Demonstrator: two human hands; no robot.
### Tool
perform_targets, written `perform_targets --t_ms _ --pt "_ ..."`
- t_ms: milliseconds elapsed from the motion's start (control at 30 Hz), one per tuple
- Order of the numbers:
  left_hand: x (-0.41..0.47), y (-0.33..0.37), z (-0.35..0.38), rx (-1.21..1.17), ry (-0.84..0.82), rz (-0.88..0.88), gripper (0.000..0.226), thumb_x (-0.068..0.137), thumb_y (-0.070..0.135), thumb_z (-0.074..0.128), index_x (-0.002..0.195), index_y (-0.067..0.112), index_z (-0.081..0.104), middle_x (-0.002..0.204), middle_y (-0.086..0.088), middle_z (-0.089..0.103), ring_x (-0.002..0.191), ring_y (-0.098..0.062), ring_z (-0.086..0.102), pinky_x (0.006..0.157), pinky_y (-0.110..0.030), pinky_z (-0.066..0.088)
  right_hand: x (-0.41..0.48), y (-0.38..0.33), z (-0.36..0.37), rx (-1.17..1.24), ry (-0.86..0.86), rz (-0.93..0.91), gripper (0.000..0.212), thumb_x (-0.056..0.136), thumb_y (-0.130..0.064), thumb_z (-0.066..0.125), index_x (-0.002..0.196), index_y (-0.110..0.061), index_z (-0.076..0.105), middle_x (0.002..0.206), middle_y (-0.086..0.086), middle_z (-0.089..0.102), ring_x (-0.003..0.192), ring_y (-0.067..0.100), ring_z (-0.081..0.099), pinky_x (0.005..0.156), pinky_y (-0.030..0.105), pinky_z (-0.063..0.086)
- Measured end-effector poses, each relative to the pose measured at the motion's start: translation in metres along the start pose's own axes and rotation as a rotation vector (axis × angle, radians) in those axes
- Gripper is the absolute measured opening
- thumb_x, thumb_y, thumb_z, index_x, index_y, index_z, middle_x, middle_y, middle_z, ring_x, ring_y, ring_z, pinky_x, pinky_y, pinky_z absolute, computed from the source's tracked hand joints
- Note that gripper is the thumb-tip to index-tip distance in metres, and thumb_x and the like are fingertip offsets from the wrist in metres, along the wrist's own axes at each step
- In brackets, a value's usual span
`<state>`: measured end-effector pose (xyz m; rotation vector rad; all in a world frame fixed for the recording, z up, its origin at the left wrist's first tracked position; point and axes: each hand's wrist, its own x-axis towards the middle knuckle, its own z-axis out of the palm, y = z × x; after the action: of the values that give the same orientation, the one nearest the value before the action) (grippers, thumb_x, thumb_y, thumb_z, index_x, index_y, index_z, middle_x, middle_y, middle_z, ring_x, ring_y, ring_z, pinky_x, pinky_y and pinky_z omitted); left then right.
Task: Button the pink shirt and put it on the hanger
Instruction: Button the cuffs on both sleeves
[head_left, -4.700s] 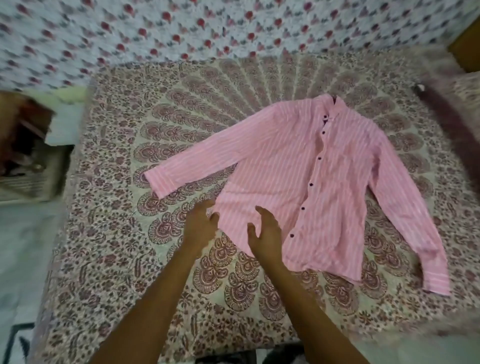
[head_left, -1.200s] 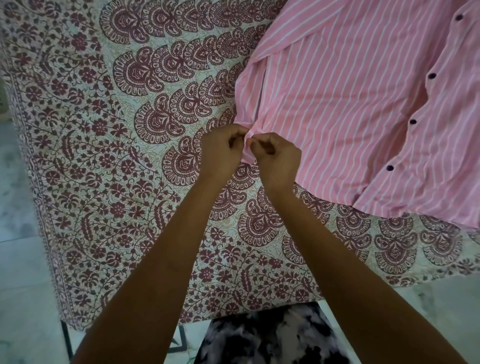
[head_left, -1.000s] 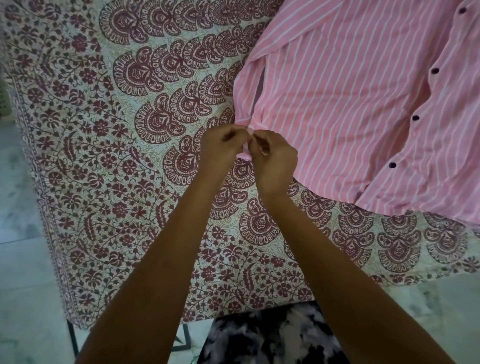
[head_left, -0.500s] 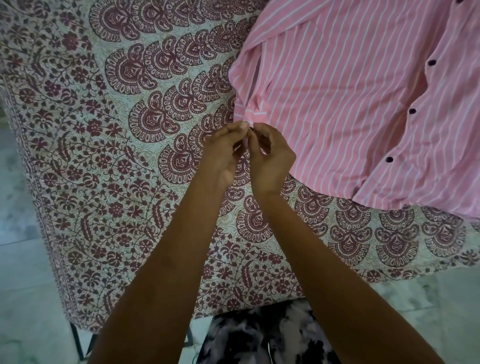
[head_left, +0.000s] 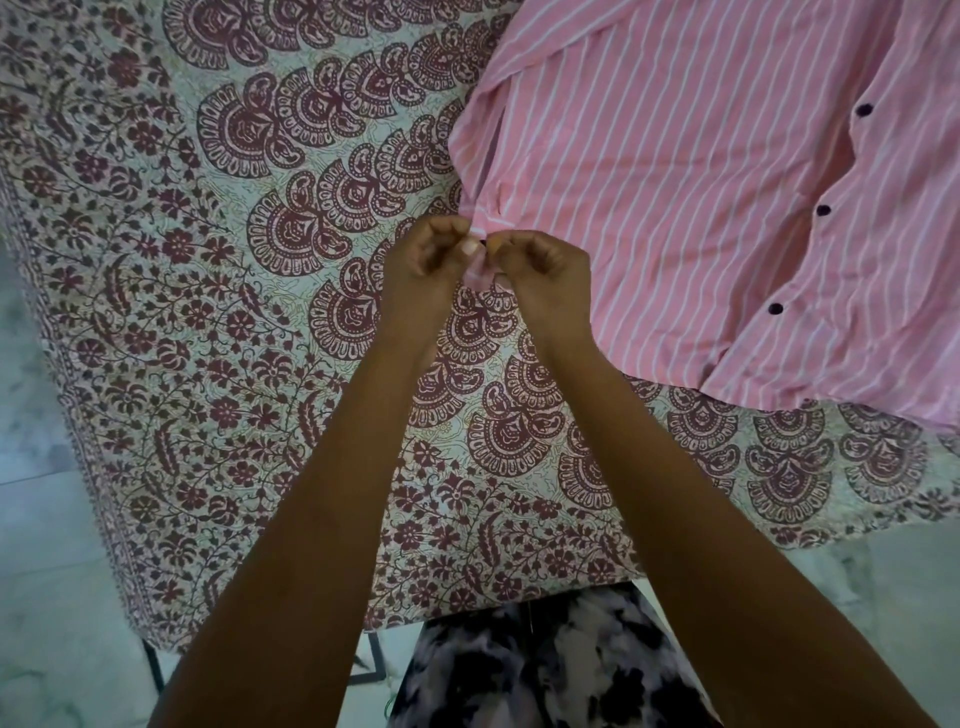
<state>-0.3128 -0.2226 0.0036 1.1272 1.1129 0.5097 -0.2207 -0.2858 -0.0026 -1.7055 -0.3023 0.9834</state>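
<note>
Left hand (head_left: 423, 270) and right hand (head_left: 548, 275) were both curled, with fingertips meeting. Together they pinched the cuff (head_left: 485, 231) at the sleeve end of the pink white-striped cotton shirt (head_left: 675, 197). A dark speck between the fingertips looked like the cuff button (head_left: 484, 242). It was too small and too covered to tell whether it sat through its hole. Fingers hid most of the cuff; only a pink strip showed above them and a sliver below. The sleeve slit above the cuff gaped open.

The shirt lay flat on the maroon-and-cream paisley-printed bedspread (head_left: 249, 322), up and right of the hands. The frame cut off its collar, far sleeve and right side. Three dark round buttons (head_left: 823, 210) ran down the front. The fabric rippled there, so I couldn't tell which were fastened. The hem lay near the bedspread's near edge.

Pale marbled floor (head_left: 41, 545) showed at left and lower right. A black-and-white blotched garment (head_left: 545, 670) on the person sat bottom centre, partly hidden by the forearms. Both forearms crossed the lower half of the view and covered a good part of the bedspread.

Vs 4.7 s earlier: the whole shirt was in view then, with the hands open at its lower left corner. Since then the view had closed in and both hands had gone to the cuff. Vs 0.5 s earlier: same pinch, same spot, barely any shift.
</note>
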Motion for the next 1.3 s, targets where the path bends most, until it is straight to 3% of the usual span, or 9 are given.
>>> perform_targets --t_ms 100,267,400,567,767,900,1067,1200,1300 --pt "0.004 0.003 -0.007 0.083 -0.116 0.038 0.024 0.084 -0.005 0.055 0.085 0.019 0.057 0.080 0.004 0.063 0.075 -0.003 0.060 0.071 -0.019 0.050 0.008 -0.007 -0.013 0.097 -0.144 0.122 0.014 0.084 0.007 0.055 0.082 -0.002 0.065 0.053 -0.005 0.067 0.054 0.007 0.064 0.055 0.017 0.051" --pt "0.007 0.007 -0.009 0.135 -0.160 0.041 0.025 0.083 -0.006 0.057 0.083 0.019 0.058 0.075 0.010 0.064 0.072 0.000 0.060 0.066 -0.017 0.050 0.016 -0.010 -0.022 0.072 -0.247 0.142 0.018 0.086 0.004 0.055 0.077 -0.010 0.063 0.052 -0.006 0.066 0.052 0.004 0.062 0.054 0.016 0.052" --pt "0.007 0.007 -0.003 0.182 -0.060 -0.005 0.021 0.081 -0.002 0.061 0.081 0.019 0.061 0.076 0.001 0.064 0.070 -0.005 0.059 0.067 -0.019 0.049 0.019 -0.008 -0.016 0.061 -0.206 0.156 0.017 0.084 0.003 0.058 0.073 -0.010 0.063 0.054 -0.002 0.063 0.050 0.010 0.060 0.052 0.021 0.052" --pt "0.004 0.000 0.009 0.094 0.211 -0.173 0.017 0.081 0.004 0.064 0.071 0.017 0.062 0.067 0.002 0.065 0.058 -0.008 0.061 0.062 -0.024 0.051 0.012 0.006 0.000 -0.206 -0.074 -0.023 0.012 0.080 -0.015 0.067 0.069 -0.020 0.065 0.068 0.005 0.068 0.069 0.027 0.068 0.068 0.045 0.058" --pt "0.002 0.004 0.017 -0.365 0.306 -0.364 0.018 0.082 -0.004 0.061 0.075 0.012 0.058 0.080 -0.007 0.063 0.069 -0.014 0.061 0.054 -0.021 0.053 0.005 0.012 0.009 -0.211 0.043 -0.029 0.010 0.084 -0.005 0.057 0.080 -0.009 0.066 0.069 0.003 0.064 0.063 0.012 0.061 0.065 0.025 0.051" --pt "0.006 0.006 0.021 -0.396 0.313 -0.339 0.020 0.080 -0.009 0.059 0.073 0.009 0.059 0.075 -0.007 0.064 0.066 -0.015 0.061 0.056 -0.022 0.052 -0.004 0.013 0.013 -0.175 0.079 -0.059 0.012 0.086 -0.004 0.056 0.092 -0.004 0.066 0.079 0.000 0.064 0.060 -0.008 0.055 0.061 0.007 0.043" --pt "0.005 0.005 0.018 -0.315 0.252 -0.259 0.021 0.083 -0.006 0.057 0.075 0.013 0.058 0.076 -0.004 0.063 0.069 -0.013 0.059 0.060 -0.021 0.051 -0.018 0.011 0.014 -0.100 0.141 -0.161 0.019 0.081 -0.007 0.064 0.100 -0.006 0.064 0.096 0.008 0.065 0.076 0.014 0.065 0.072 0.022 0.054" --pt "0.000 0.002 0.017 -0.261 0.139 -0.238 0.019 0.089 -0.002 0.050 0.082 0.013 0.058 0.095 -0.010 0.064 0.083 -0.018 0.062 0.072 -0.027 0.054 -0.012 0.012 0.012 -0.058 0.153 -0.100 0.019 0.084 -0.007 0.062 0.102 -0.004 0.066 0.093 0.004 0.068 0.073 0.008 0.065 0.072 0.021 0.054" --pt "0.001 0.001 0.016 -0.246 0.090 -0.221 0.025 0.089 -0.007 0.044 0.088 0.013 0.059 0.091 -0.008 0.065 0.082 -0.017 0.064 0.076 -0.028 0.055 -0.006 0.014 0.011 -0.047 0.038 -0.048 0.023 0.085 -0.011 0.060 0.106 -0.007 0.065 0.095 0.004 0.068 0.080 0.011 0.066 0.076 0.026 0.055"
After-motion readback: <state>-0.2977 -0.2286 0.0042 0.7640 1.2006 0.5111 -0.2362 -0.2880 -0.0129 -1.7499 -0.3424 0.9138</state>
